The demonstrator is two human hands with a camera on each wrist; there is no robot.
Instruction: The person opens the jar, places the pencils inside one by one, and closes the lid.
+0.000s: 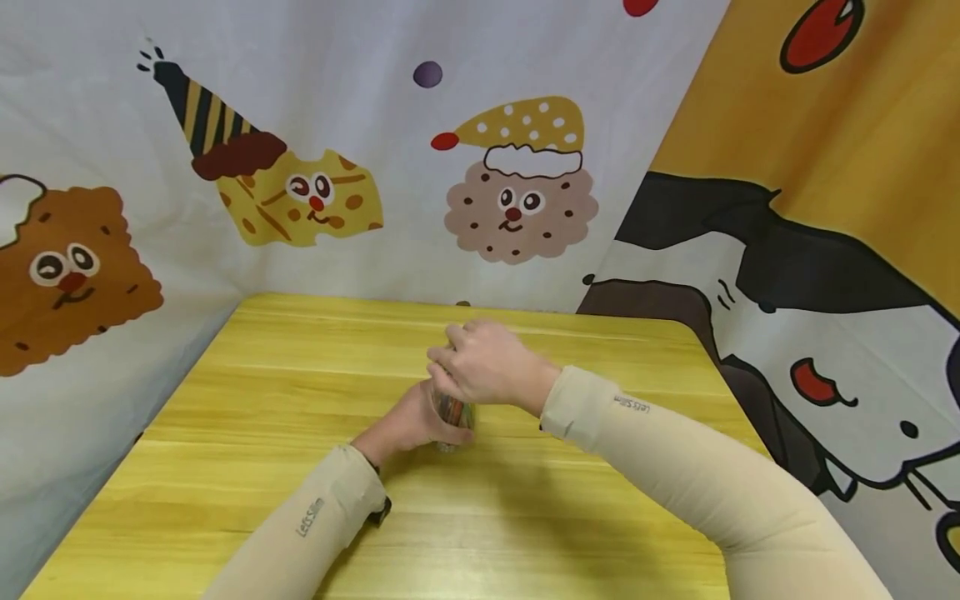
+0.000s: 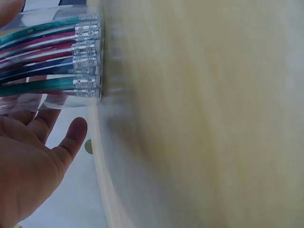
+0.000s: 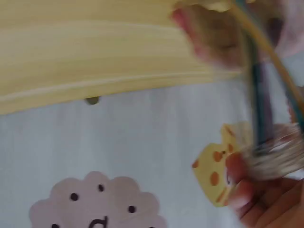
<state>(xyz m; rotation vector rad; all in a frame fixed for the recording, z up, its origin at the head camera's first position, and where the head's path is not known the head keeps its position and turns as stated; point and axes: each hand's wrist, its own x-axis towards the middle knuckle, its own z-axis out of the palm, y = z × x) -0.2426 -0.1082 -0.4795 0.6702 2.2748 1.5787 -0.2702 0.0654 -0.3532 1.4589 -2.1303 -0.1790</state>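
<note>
A clear plastic jar [image 1: 453, 408] of pencils stands roughly upright over the middle of the table [image 1: 570, 517]. My left hand [image 1: 411, 422] holds its side, thumb across the near face. From above, my right hand [image 1: 491, 364] grips the jar's top with curled fingers. Inside, several green, red and dark blue pencils [image 2: 42, 59] have their metal-banded eraser ends at the jar's bottom in the left wrist view. The right wrist view is blurred, with right fingers [image 3: 266, 199] around the clear top end [image 3: 278, 164]. Whether that end is a separate lid cannot be made out.
Behind the table's far edge hangs a white curtain [image 1: 337, 275] printed with cartoon biscuits and cheese. A yellow patterned cloth [image 1: 750, 150] borders the right side. Both forearms wear cream sleeves [image 1: 675, 458].
</note>
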